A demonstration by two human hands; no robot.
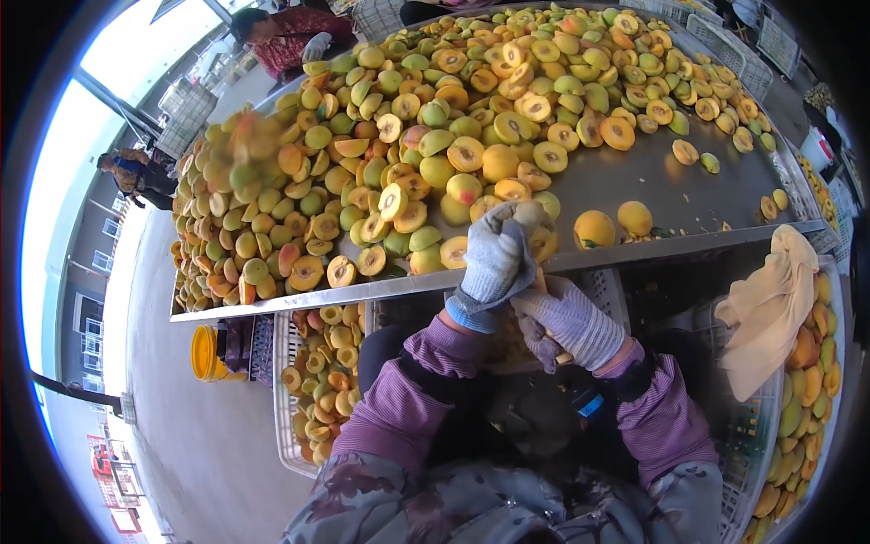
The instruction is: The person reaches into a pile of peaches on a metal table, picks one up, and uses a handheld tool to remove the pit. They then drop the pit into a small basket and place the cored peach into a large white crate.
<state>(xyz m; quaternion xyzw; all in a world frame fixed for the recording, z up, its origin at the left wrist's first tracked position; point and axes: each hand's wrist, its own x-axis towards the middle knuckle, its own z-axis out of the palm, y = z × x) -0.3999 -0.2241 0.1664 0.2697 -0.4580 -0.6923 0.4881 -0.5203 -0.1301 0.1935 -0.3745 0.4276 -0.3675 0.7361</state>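
Note:
Halved yellow peaches [465, 153], many with the pit still in, are heaped on a metal-topped table [580, 204]. At its near edge, my left hand [494, 258], in a grey-white knit glove, is closed; its blurred fingertips hide what they hold. A peach half [544, 243] shows just beside those fingers. Below and to the right, my right hand [575, 322], also gloved, is wrapped round a tool with a pale wooden handle [564, 359]; its working end is hidden by my left hand. Both hands are close together, touching or nearly so.
Two whole peaches [634, 218] sit near the table's raised metal rim [362, 292]. A white crate [288, 399] of pitted halves stands lower left, another full crate [829, 408] far right with a beige cloth [770, 308] beside it. A yellow bucket [207, 354] and a co-worker [294, 41] are leftward.

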